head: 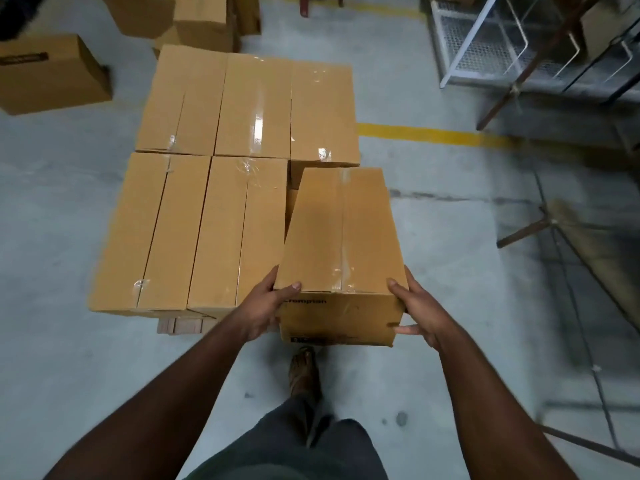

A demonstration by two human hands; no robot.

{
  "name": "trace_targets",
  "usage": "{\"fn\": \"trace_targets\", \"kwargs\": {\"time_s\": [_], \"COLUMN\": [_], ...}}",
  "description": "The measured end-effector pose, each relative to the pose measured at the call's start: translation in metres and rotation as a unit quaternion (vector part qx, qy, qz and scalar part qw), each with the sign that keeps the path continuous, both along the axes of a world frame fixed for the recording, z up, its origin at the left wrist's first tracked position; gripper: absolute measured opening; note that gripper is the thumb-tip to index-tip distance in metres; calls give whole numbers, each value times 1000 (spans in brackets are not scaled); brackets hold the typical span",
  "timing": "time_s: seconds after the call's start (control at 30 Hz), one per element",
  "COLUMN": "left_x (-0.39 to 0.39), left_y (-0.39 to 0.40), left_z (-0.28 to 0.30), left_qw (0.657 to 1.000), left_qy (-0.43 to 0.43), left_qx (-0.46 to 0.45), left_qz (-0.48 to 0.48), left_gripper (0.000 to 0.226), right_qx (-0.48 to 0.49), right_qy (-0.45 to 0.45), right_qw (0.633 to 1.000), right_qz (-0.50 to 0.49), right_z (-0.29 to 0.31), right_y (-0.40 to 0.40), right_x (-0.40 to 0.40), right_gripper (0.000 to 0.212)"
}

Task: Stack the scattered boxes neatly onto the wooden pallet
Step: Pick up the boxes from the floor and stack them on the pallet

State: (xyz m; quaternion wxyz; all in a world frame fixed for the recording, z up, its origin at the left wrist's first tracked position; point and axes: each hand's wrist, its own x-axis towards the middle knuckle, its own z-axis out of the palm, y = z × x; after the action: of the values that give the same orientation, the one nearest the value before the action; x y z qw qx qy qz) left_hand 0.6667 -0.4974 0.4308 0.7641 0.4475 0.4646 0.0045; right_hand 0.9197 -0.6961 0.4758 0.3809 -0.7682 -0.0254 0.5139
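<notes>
I hold a long brown cardboard box [341, 244] lengthwise in front of me, its taped top up. My left hand [265, 306] grips its near left corner, thumb on top. My right hand [417, 311] grips the near right corner, thumb on top and fingers along the end face. The box hangs over the front right corner of a stack of several like boxes [221, 174] on the wooden pallet [180, 325], of which only a small piece shows under the stack's front edge. That corner of the top layer is open beneath the held box.
Loose boxes lie on the grey concrete floor at the back left [52, 72] and behind the stack [204, 22]. A yellow floor line [426, 133] runs right of the stack. Metal racking [502, 46] and a broom [585, 244] stand to the right. My foot [304, 372] is below the box.
</notes>
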Motion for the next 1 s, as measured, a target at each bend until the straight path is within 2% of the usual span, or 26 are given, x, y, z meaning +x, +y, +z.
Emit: {"fn": "trace_targets", "kwargs": {"time_s": [0.1,0.3,0.43,0.53,0.63,0.73,0.8,1.0], "left_x": [9,14,17,19,18,17,21,38], "left_y": [-3,-24,-23,-19,-12,-5,-1,10], "left_z": [-21,-61,-93,-125,-154,-174,-182,-207], "left_qw": [999,995,981,944,906,865,849,777], "left_qy": [35,66,130,239,298,302,311,355], "left_qx": [0,68,121,185,239,311,327,390], "left_qz": [6,-19,-74,-134,-181,-251,-274,-345], "left_gripper": [96,73,80,97,103,111,117,115], "right_qx": [35,40,34,20,6,-9,-19,-32], "right_qy": [27,80,67,25,33,34,22,5], "right_qw": [999,996,997,998,997,996,995,996], "right_qz": [-24,-9,8,45,72,85,93,89], "right_z": [-35,-106,-142,-172,-195,-216,-230,-257], "right_y": [4,2,-2,-1,8,20,24,31], "right_x": [14,28,33,31,25,19,17,23], "right_gripper": [61,56,59,66,82,97,102,108]}}
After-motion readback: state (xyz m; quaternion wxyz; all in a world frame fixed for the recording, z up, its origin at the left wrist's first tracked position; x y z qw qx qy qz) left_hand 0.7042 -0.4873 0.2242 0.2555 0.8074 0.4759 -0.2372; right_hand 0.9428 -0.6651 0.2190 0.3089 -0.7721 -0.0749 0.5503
